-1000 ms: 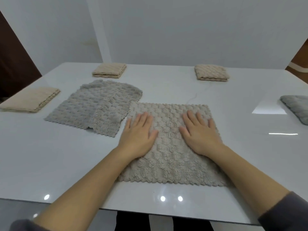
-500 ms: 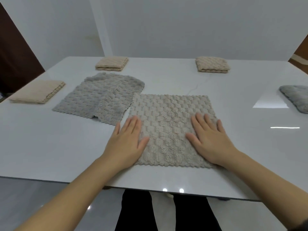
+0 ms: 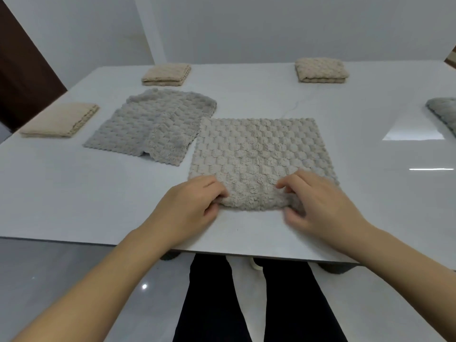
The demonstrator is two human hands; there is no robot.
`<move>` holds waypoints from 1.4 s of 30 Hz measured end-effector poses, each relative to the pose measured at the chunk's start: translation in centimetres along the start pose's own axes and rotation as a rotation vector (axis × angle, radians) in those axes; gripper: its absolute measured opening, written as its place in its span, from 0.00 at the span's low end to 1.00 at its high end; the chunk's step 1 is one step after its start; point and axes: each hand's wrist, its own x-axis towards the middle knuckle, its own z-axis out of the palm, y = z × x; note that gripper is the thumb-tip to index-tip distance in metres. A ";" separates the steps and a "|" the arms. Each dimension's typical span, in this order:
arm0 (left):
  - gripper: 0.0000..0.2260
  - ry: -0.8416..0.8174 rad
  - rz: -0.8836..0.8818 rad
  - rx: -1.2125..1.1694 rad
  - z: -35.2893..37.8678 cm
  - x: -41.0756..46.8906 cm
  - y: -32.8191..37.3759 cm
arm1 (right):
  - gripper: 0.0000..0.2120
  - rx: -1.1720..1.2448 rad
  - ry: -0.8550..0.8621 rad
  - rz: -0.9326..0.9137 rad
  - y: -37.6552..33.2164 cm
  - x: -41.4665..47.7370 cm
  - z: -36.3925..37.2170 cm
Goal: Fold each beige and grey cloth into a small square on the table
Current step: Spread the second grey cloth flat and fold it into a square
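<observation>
White table (image 3: 74,193), as far as I can judge four cloths done, three beige squares (image 3: 166,74) and one grey square (image 3: 444,112) at the right edge; left hand (image 3: 192,206) and right hand (image 3: 318,203) each pinch the near edge of the open beige cloth (image 3: 259,149), with the rumpled grey cloth (image 3: 153,127) just beside it left to fold.

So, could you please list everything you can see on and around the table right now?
Spread cloth: one, beige, table centre, near edge bunched.
Half-folded cloth: one, grey, just left of it.
Folded beige cloths: three, beige, left edge, far left, far right.
Folded grey cloth: one, grey, right edge, partly cut off.
Table: one, white, glossy.
Legs: two, dark trousers, below table's near edge.
Left hand: one, grip on spread cloth's near edge.
Right hand: one, grip on same edge.
</observation>
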 end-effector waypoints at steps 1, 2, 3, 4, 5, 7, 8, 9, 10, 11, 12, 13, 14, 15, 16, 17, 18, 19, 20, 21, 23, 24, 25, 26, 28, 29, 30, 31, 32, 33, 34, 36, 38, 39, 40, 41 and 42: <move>0.10 -0.011 -0.033 -0.025 0.0 -0.1 -0.2 | 0.17 -0.036 0.020 0.010 0.4 0.0 -0.1; 0.11 -0.021 -0.075 -0.058 -0.1 -0.2 -0.5 | 0.19 -0.069 0.029 0.025 0.9 -0.1 -0.2; 0.12 -0.027 -0.116 -0.093 -0.1 -0.3 -0.9 | 0.21 -0.094 0.026 0.043 1.3 -0.3 -0.3; 0.12 -0.028 -0.151 -0.118 -0.3 -0.4 -1.2 | 0.22 -0.114 0.018 0.054 1.6 -0.4 -0.4; 0.12 -0.022 -0.181 -0.138 -0.5 -0.4 -1.5 | 0.24 -0.132 0.010 0.059 1.8 -0.4 -0.4; 0.10 0.014 -0.259 -0.213 -0.8 -0.4 -1.8 | 0.26 -0.143 0.001 0.083 2.4 -0.3 -0.5; 0.09 0.042 -0.324 -0.283 -1.0 -0.4 -1.9 | 0.26 -0.127 0.001 0.114 2.7 -0.2 -0.6; 0.07 0.070 -0.395 -0.365 -1.1 -0.3 -2.1 | 0.25 -0.095 -0.001 0.153 3.0 0.0 -0.9; 0.07 0.092 -0.460 -0.442 -1.2 -0.2 -2.3 | 0.25 -0.054 -0.001 0.190 3.3 0.2 -1.3; 0.06 0.109 -0.508 -0.503 -1.2 0.0 -2.5 | 0.23 -0.003 0.010 0.220 3.6 0.4 -1.7; 0.06 0.118 -0.544 -0.552 -1.3 0.2 -2.7 | 0.21 0.065 0.032 0.251 3.9 0.7 -2.1; 0.06 0.121 -0.574 -0.603 -1.3 0.4 -2.9 | 0.18 0.152 0.060 0.292 4.1 1.1 -2.5; 0.07 0.131 -0.604 -0.657 -1.4 0.8 -3.0 | 0.16 0.248 0.093 0.341 4.5 1.6 -2.9; 0.07 0.154 -0.635 -0.707 -1.4 1.3 -3.2 | 0.13 0.335 0.130 0.392 5.0 2.1 -3.1; 0.07 0.187 -0.662 -0.749 -1.5 1.8 -3.5 | 0.11 0.406 0.169 0.440 5.7 2.7 -3.1; 0.05 0.225 -0.686 -0.782 -1.5 2.3 -3.7 | 0.10 0.465 0.200 0.480 6.3 3.3 -3.1; 0.05 0.258 -0.703 -0.811 -1.5 2.9 -4.0 | 0.08 0.515 0.218 0.512 6.9 3.9 -2.9; 0.05 0.284 -0.710 -0.834 -1.6 3.6 -4.3 | 0.05 0.553 0.226 0.531 7.5 4.5 -2.8; 0.06 0.303 -0.712 -0.849 -1.6 4.3 -4.5 | 0.03 0.575 0.227 0.541 7.9 5.1 -2.6; 0.08 0.317 -0.716 -0.855 -1.5 5.1 -4.9 | 0.04 0.590 0.225 0.547 8.3 5.7 -2.4; 0.12 0.337 -0.739 -0.827 -1.2 6.7 -5.5 | 0.09 0.616 0.225 0.563 9.1 6.7 -2.1; 0.14 0.338 -0.758 -0.795 -1.1 7.6 -5.7 | 0.11 0.617 0.223 0.571 9.5 7.2 -1.9; 0.15 0.333 -0.776 -0.752 -0.9 8.5 -6.0 | 0.13 0.605 0.219 0.578 9.9 7.7 -1.8; 0.16 0.326 -0.787 -0.706 -0.7 9.3 -6.3 | 0.14 0.584 0.218 0.584 10.3 8.3 -1.6; 0.17 0.320 -0.774 -0.622 -0.4 10.9 -7.0 | 0.17 0.530 0.232 0.584 11.0 9.4 -1.3; 0.17 0.318 -0.762 -0.576 -0.1 11.6 -7.4 | 0.18 0.498 0.242 0.583 11.2 10.0 -1.3; 0.18 0.311 -0.752 -0.524 0.1 12.3 -7.7 | 0.18 0.459 0.248 0.583 11.5 10.6 -1.2; 0.18 0.296 -0.749 -0.461 0.4 13.0 -8.1 | 0.17 0.411 0.245 0.580 11.7 11.2 -1.3; 0.18 0.275 -0.750 -0.396 0.7 13.7 -8.4 | 0.16 0.352 0.237 0.579 12.0 11.8 -1.1; 0.17 0.251 -0.757 -0.338 1.0 14.4 -8.8 | 0.15 0.287 0.226 0.575 12.3 12.4 -1.0; 0.17 0.226 -0.766 -0.284 1.2 15.0 -9.0 | 0.15 0.222 0.212 0.572 12.6 13.0 -0.6; 0.16 0.194 -0.776 -0.146 1.7 16.0 -9.2 | 0.13 0.092 0.191 0.574 12.8 13.8 0.2; 0.16 0.176 -0.752 0.047 2.4 16.3 -9.2 | 0.10 -0.042 0.175 0.590 12.8 14.1 0.9; 0.15 0.184 -0.731 0.131 2.8 16.3 -9.2 | 0.09 -0.101 0.176 0.580 12.8 14.0 1.1; 0.12 0.196 -0.709 0.187 3.2 16.2 -9.3 | 0.09 -0.134 0.183 0.560 12.9 14.0 1.3; 0.11 0.206 -0.689 0.216 3.5 16.1 -9.4 | 0.09 -0.130 0.189 0.544 13.1 13.8 1.4; 0.11 0.200 -0.674 0.217 3.7 16.0 -9.6 | 0.10 -0.099 0.190 0.535 13.5 13.7 1.5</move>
